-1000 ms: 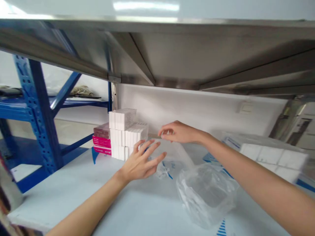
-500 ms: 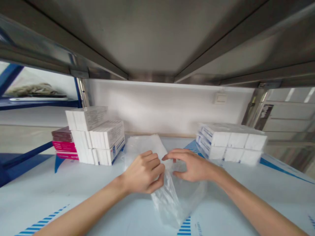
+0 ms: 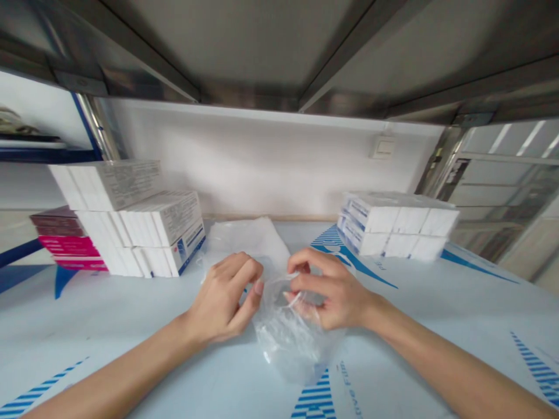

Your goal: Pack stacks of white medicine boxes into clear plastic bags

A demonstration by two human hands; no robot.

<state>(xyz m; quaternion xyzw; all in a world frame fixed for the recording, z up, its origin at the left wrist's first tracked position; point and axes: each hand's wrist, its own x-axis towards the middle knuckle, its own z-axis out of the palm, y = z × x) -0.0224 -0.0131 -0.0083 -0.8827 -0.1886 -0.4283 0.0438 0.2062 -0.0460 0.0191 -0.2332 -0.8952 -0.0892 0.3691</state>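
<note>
A crumpled clear plastic bag (image 3: 290,349) hangs between my hands just above the table, its mouth partly spread. My left hand (image 3: 229,297) is closed, fingers curled toward the thumb at the bag's left edge; the exact grip is partly hidden. My right hand (image 3: 334,291) grips the bag's right side, its fingers bent and the thumb seen through the thin film. Behind my hands lies a flat pile of clear plastic bags (image 3: 248,235).
White boxes (image 3: 161,218) are stacked at the left, beside magenta boxes (image 3: 72,250). Shrink-wrapped white boxes (image 3: 402,224) stand at the back right. A metal shelf (image 3: 253,52) hangs low overhead. A wall with a switch (image 3: 383,147) closes off the back.
My left hand has moved left, away from the bag's middle. My right hand has closed onto the bag, and its mouth is spread wider. The view has shifted slightly.
</note>
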